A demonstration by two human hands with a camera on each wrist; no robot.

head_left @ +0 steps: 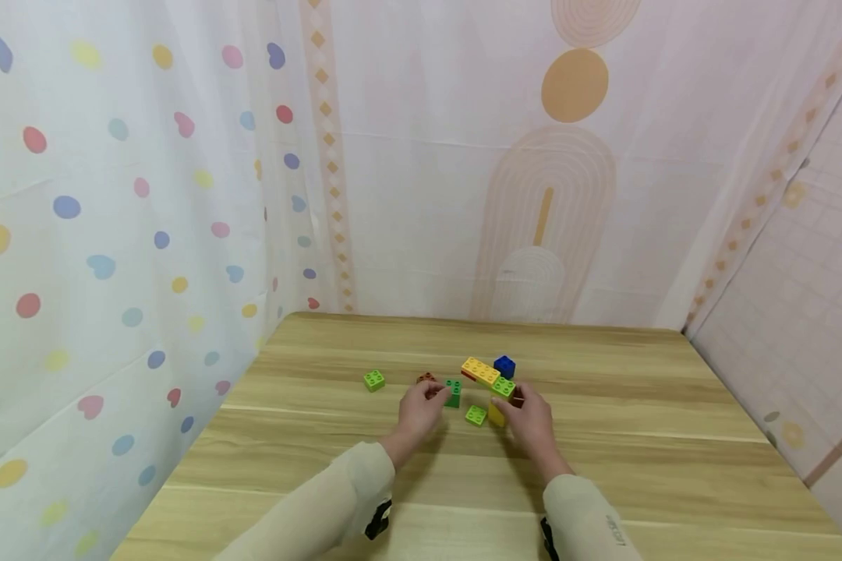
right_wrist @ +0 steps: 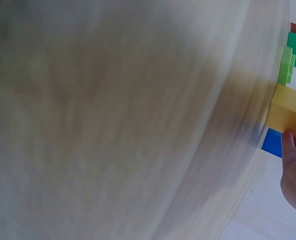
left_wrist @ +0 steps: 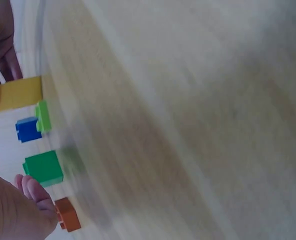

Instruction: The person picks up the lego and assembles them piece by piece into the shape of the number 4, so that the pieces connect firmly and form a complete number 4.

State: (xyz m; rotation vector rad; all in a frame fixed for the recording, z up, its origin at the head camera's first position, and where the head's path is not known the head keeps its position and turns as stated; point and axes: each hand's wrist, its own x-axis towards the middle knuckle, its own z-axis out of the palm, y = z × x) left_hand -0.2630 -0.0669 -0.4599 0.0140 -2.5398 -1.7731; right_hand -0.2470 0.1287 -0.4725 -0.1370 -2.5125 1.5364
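Note:
In the head view my right hand (head_left: 531,421) grips the tall yellow brick (head_left: 496,413) at the base of a stacked toy-brick build. On top of it sits a light green brick (head_left: 504,386), and a long yellow brick (head_left: 480,370) over a red one juts out to the left. Thumb and fingers lie on opposite sides of the tall yellow brick (right_wrist: 288,112), across the wrist views. My left hand (head_left: 419,411) is beside a green brick (head_left: 452,393), its fingers loosely bent with fingertips right by that brick (left_wrist: 45,167). A brown-orange brick (left_wrist: 68,214) stands close to those fingers.
A loose light green brick (head_left: 475,415) lies between the hands, and another light green brick (head_left: 374,380) is farther left. Behind the build stands a blue brick (head_left: 504,366). Patterned curtains (head_left: 421,195) hang beyond the back edge of the wooden table (head_left: 309,436).

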